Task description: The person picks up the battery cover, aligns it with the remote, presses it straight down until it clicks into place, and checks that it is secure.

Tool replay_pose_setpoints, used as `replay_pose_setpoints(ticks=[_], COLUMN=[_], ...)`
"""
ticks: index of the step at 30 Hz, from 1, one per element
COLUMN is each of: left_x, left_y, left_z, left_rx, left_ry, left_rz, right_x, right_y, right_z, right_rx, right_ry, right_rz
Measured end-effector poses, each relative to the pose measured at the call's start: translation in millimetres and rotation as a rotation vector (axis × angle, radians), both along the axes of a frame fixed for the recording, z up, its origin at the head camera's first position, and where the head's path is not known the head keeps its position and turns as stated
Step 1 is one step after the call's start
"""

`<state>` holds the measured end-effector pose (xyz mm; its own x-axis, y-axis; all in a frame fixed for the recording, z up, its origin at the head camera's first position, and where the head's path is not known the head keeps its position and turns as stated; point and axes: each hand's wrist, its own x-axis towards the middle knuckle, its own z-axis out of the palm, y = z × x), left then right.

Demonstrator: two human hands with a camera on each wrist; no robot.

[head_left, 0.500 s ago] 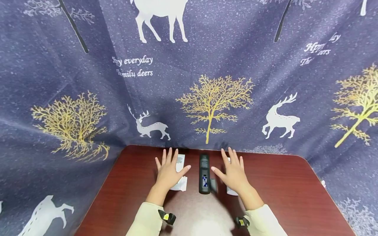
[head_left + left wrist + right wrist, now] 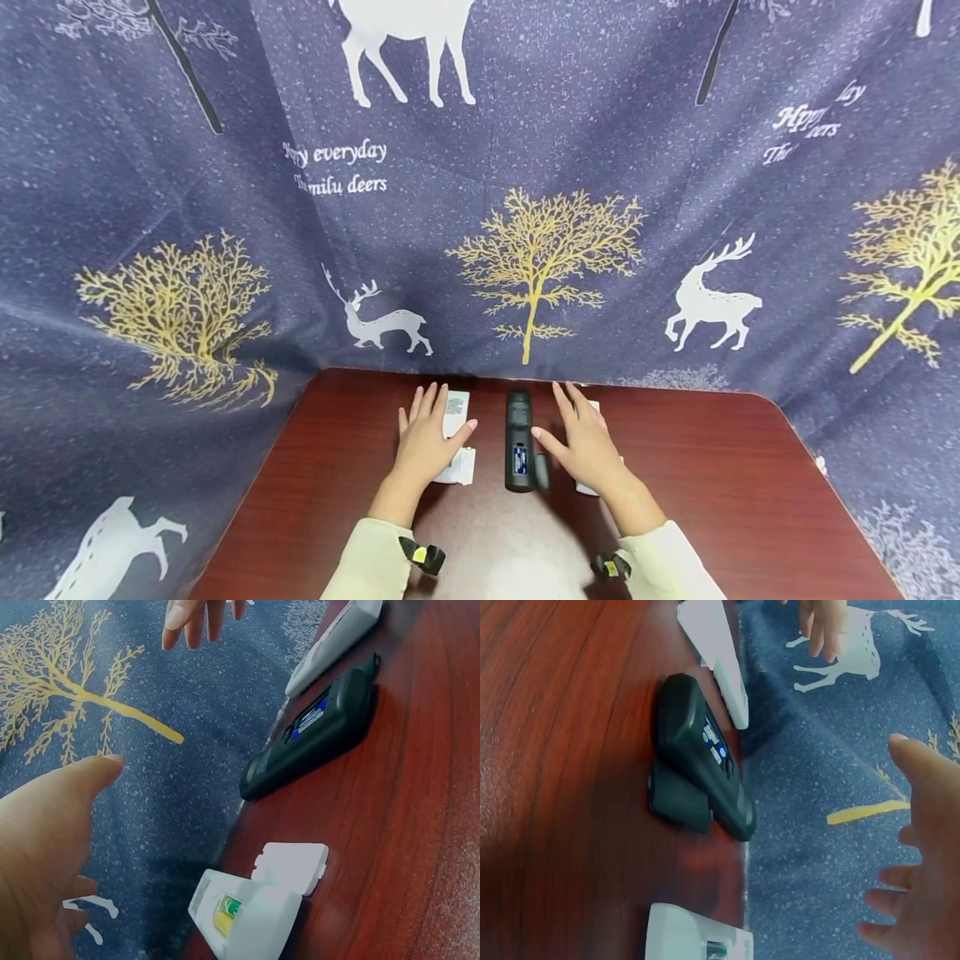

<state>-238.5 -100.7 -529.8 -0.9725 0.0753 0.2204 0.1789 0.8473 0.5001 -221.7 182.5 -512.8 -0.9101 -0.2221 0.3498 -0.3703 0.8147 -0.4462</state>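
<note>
In the head view a black remote control (image 2: 518, 425) lies face down with blue batteries (image 2: 521, 460) showing in its uncovered bay. Its black battery cover (image 2: 542, 472) leans beside it on the right. My left hand (image 2: 424, 442) hovers, fingers spread, over a white remote (image 2: 456, 414); a white battery cover (image 2: 294, 864) lies against that remote. Green and yellow batteries (image 2: 227, 916) sit inside it in the left wrist view. Above another white remote (image 2: 682, 937) my right hand (image 2: 588, 446) is held with fingers extended. Neither hand holds anything.
The three remotes stand in a row on a reddish-brown wooden table (image 2: 720, 483). A dark blue cloth (image 2: 525, 125) with deer and trees hangs right behind the table's far edge. Black straps circle both wrists.
My right hand has shifted slightly left, its fingers closer together, uncovering more of the white remote's top. The left hand has barely moved. The remotes stay in place.
</note>
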Motion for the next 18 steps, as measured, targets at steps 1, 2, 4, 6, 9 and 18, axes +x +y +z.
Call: replay_pose_setpoints(ticks=[1,2,4,6,9,18], left_x=[0.3,0.5,1.0,0.5,0.4,3.4], left_y=[-0.5,-0.9,-1.9,-3.0,-4.4,-7.2], left_z=[-0.6,-1.4,-2.8,-5.0,-8.3,-12.9], left_rx=[0.003,0.008,0.017,0.019,0.022,0.043], left_ry=[0.005,0.01,0.018,0.022,0.023,0.026], left_rz=[0.001,0.001,0.004,0.005,0.009,0.024], right_x=[0.5,1.2,2.3,3.1,3.4,3.8], right_y=[-1,-2,-4,-5,-8,-14], right_z=[0.2,0.4,0.4,-0.2,-1.6,-7.5], right_rx=[0.001,0.0,0.0,-0.001,-0.003,0.009], right_ry=[-0.005,-0.007,0.0,0.01,0.016,-0.004], right_rz=[0.0,0.002,0.008,0.019,0.04,0.065])
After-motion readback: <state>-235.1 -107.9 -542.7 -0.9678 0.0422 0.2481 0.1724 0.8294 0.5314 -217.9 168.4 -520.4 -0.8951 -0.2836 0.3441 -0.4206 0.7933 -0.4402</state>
